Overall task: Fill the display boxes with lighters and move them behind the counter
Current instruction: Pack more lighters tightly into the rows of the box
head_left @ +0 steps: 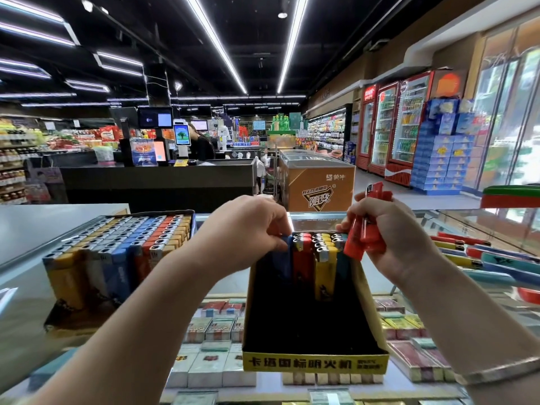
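Observation:
A black display box with a yellow front strip (315, 364) stands on the glass counter in front of me. Only its far end holds upright lighters (318, 252), blue, red and yellow. My left hand (248, 226) pinches a blue lighter (282, 260) at the box's far left corner. To the right, my right hand (388, 229) is closed around a bunch of red lighters (366, 226) just above the box's right edge. A second display box (117, 252), packed full of lighters, sits to the left.
Loose lighters (479, 258) lie in a heap on the counter at the right. Cigarette packs (210, 325) show under the glass top (29, 273). Beyond the counter are a checkout desk (157, 176), a chest freezer (318, 182) and drink fridges (397, 127).

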`<action>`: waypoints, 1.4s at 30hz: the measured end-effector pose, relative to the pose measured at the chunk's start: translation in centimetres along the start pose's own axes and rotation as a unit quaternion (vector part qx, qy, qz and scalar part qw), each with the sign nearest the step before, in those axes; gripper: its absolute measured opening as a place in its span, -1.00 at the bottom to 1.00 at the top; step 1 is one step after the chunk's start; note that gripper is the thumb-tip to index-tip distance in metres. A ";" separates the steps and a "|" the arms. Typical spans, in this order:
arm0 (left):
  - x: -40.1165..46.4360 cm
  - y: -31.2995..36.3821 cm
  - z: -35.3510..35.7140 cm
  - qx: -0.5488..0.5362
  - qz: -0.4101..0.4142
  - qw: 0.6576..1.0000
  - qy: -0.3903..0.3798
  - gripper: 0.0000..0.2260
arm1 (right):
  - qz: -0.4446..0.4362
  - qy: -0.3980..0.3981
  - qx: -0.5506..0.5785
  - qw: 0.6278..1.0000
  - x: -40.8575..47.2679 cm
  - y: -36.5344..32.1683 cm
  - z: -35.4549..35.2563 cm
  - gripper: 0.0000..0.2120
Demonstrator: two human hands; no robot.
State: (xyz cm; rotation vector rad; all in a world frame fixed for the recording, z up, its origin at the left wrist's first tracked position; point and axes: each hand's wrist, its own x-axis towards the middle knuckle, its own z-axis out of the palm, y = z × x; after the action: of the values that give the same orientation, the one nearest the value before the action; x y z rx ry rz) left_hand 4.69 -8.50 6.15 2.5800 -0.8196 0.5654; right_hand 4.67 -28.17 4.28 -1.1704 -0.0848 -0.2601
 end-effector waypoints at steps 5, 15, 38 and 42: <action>0.2 -0.2 0.5 0.024 0.017 1.000 -0.003 -0.90 | 0.002 -0.017 -0.010 1.000 -0.1 0.1 0.0 -0.79; 0.2 -0.9 0.4 -0.044 -0.018 0.999 0.001 -0.84 | 0.007 -0.029 -0.001 1.000 0.0 0.1 -0.2 -0.81; -0.1 2.9 2.7 -0.253 0.030 0.966 0.052 -0.96 | -0.031 -0.155 0.092 0.983 -1.3 -0.4 1.5 -0.93; 0.2 2.6 2.6 -0.357 -0.031 0.933 0.031 -0.90 | -0.045 -0.184 0.081 0.979 -1.3 -0.5 1.7 -0.91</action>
State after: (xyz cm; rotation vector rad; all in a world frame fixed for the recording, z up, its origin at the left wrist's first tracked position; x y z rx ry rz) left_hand 3.95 -11.78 4.64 1.8998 -0.7418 0.2548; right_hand 3.44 -26.57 5.15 -1.0414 -0.4774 -0.1114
